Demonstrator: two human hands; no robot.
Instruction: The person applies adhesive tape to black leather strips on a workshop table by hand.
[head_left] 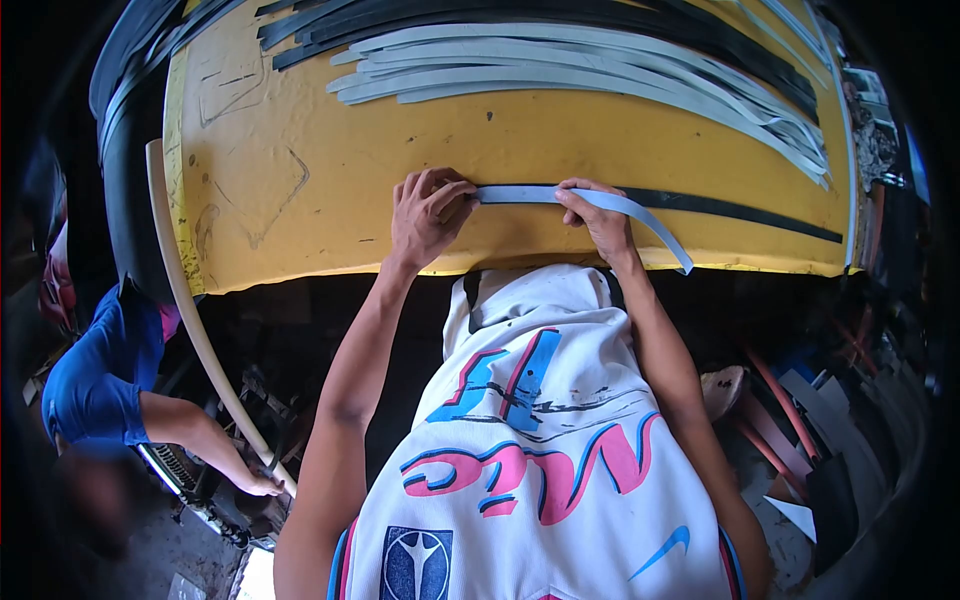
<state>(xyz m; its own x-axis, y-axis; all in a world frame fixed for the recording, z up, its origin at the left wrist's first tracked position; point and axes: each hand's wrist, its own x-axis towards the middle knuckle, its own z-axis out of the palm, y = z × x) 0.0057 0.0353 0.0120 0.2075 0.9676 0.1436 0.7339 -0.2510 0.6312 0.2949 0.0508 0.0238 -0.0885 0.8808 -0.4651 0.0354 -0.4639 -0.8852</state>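
A light blue-white strip [520, 194] is stretched between my two hands above the yellow table [330, 190]. My left hand [432, 215] pinches its left end between thumb and fingers. Further right, my right hand [598, 215] has closed on the same strip, whose free end curves down past the table's front edge. A black strip [735, 211] lies on the table under the light one and runs on to the right; how much of it lies beneath is hidden.
Bundles of white strips [540, 65] and black strips [640, 20] lie at the table's back. A person in blue [100, 380] bends at the left, one hand by a long pale tube [205, 340]. Red bars and sheets [790, 410] stand at the right.
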